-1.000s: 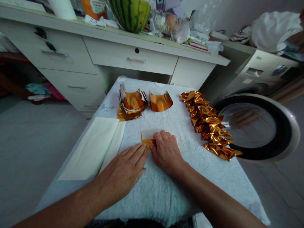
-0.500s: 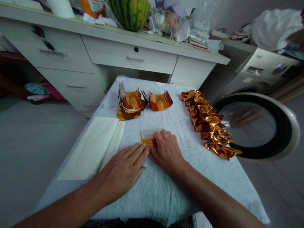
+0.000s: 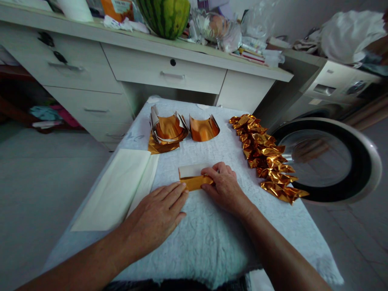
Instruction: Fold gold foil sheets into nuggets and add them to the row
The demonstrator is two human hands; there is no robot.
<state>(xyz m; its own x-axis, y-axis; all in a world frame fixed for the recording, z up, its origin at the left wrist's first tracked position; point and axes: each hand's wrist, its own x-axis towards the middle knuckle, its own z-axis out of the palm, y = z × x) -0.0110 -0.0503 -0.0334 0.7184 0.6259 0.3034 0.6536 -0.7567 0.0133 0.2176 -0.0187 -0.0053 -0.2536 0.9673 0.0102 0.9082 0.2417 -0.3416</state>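
Note:
A small sheet of gold foil paper [image 3: 194, 184] lies on the cloth between my hands, its near part folded over with gold facing up and its far strip showing white. My left hand [image 3: 162, 210] rests flat, fingers stretched, with the fingertips on the paper's left end. At the right end, my right hand [image 3: 226, 186] has the paper pinched between thumb and fingers. Beyond it stand a stack of curled gold foil sheets [image 3: 168, 129] and one separate curled sheet [image 3: 204, 129]. A row of folded gold foil pieces [image 3: 268, 157] runs along the right side.
White paper sheets [image 3: 112, 190] lie at the left of the cloth-covered table [image 3: 194, 246]. A washing machine door [image 3: 327, 159] hangs open beside the right edge. Behind is a white desk [image 3: 169, 76] with drawers, a watermelon [image 3: 165, 18] and plastic bags on top.
My right hand has slid to the right along the paper, uncovering more of the gold fold. My left hand has stayed nearly in place.

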